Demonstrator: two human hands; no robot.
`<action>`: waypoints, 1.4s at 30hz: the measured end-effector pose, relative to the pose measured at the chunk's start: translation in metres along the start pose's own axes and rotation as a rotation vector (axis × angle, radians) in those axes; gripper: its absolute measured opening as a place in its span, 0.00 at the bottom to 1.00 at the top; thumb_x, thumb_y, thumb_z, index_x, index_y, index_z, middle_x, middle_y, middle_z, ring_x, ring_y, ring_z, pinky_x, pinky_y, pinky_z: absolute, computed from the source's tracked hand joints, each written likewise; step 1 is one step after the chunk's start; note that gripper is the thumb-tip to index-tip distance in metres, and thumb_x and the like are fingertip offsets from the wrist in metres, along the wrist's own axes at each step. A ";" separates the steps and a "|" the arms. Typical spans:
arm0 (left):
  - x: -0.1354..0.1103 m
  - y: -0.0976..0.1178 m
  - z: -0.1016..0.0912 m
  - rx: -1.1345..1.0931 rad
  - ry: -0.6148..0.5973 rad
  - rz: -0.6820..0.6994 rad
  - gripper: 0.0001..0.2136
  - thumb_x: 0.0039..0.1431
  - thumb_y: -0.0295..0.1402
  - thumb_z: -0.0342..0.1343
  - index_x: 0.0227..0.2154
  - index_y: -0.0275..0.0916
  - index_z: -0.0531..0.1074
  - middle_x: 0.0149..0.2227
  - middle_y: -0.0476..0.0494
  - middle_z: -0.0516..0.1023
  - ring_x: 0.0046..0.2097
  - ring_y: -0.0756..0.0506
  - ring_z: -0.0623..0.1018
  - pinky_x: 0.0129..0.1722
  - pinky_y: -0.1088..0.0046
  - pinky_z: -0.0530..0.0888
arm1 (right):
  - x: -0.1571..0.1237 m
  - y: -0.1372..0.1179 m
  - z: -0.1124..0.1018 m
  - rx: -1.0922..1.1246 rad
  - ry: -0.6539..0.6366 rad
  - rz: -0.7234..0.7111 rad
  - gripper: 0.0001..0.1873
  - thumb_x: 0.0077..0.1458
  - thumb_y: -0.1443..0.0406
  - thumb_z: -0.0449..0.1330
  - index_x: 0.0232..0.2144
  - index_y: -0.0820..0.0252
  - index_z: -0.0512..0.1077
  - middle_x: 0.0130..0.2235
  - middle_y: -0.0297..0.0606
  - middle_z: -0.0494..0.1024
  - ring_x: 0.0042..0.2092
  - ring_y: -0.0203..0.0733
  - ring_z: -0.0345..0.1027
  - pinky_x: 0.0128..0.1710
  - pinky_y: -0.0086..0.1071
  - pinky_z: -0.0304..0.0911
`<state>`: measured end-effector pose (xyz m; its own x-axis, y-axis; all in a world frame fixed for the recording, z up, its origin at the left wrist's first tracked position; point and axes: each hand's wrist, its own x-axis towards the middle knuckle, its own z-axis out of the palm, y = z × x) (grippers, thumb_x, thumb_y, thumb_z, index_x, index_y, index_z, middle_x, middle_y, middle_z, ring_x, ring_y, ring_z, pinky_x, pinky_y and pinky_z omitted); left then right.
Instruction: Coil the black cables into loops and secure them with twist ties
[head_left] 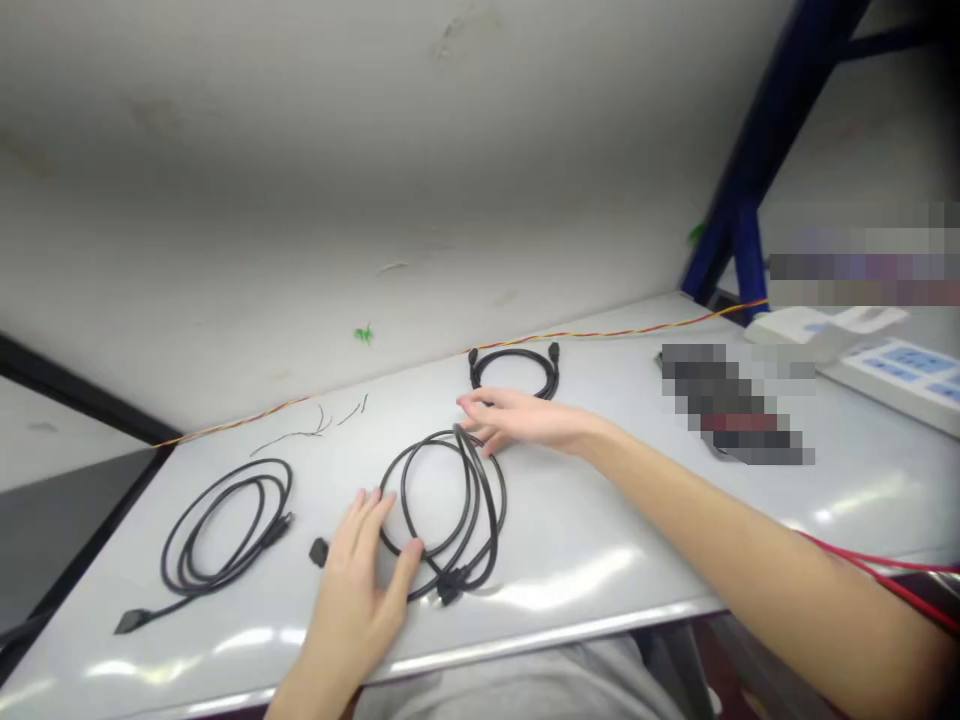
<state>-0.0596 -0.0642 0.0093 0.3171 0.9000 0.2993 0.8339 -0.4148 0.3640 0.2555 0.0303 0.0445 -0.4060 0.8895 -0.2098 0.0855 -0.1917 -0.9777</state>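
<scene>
Head view: left hand (352, 590) and right hand (517, 420) apart, both on the same coiled black cable (474, 500), lying near the front edge of a white tabletop (570, 590); left hand flat and open against the lower left of the coil, fingers spread, thumb across the strands; right hand reaching in from the right, fingertips (469, 415) curled at the top of the coil, no telling whether pinching or only touching; a black connector (448, 588) at the bottom of the coil, a second black plug (319, 552) just left of the left hand; farther left, a looser black cable coil (191, 570) with a flat plug (131, 621) trailing toward the front edge; beyond the right hand, a smaller black cable loop (514, 352) with two plugs pointing away, near the back edge; thin wire scraps (300, 435) on the tabletop between the left coil and the back edge; a twisted red-and-yellow wire (600, 333) along the back edge; at the right, a pixelated object (727, 400), too blurred to name; beyond it, a white panel with blue keys (892, 370); behind, a blue steel upright (739, 240) against a grey wall (225, 200); red wires (885, 570) beside the right forearm, low at the right.
</scene>
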 end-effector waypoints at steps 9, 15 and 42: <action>0.032 0.023 0.001 -0.087 -0.098 0.032 0.25 0.66 0.41 0.58 0.64 0.46 0.64 0.58 0.35 0.68 0.66 0.32 0.69 0.61 0.48 0.74 | 0.013 0.017 0.011 0.054 0.000 -0.134 0.30 0.69 0.45 0.55 0.62 0.57 0.69 0.59 0.46 0.74 0.51 0.41 0.73 0.54 0.36 0.72; 0.053 0.015 0.008 0.012 -0.109 0.180 0.24 0.63 0.36 0.57 0.62 0.42 0.67 0.63 0.31 0.62 0.64 0.31 0.69 0.64 0.43 0.69 | 0.032 0.035 0.019 0.268 0.094 -0.168 0.31 0.70 0.43 0.51 0.58 0.58 0.71 0.68 0.48 0.66 0.67 0.49 0.62 0.63 0.42 0.67; 0.092 -0.001 0.010 -0.365 -0.237 0.111 0.21 0.71 0.42 0.53 0.64 0.47 0.67 0.72 0.38 0.60 0.73 0.34 0.59 0.68 0.50 0.67 | -0.020 -0.004 -0.055 -0.895 0.426 -0.193 0.19 0.59 0.60 0.63 0.50 0.61 0.82 0.27 0.36 0.79 0.29 0.40 0.70 0.31 0.33 0.66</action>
<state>-0.0264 0.0206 0.0275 0.5258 0.8356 0.1592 0.5883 -0.4924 0.6415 0.3132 0.0361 0.0530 -0.1418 0.9799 0.1403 0.7751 0.1981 -0.5999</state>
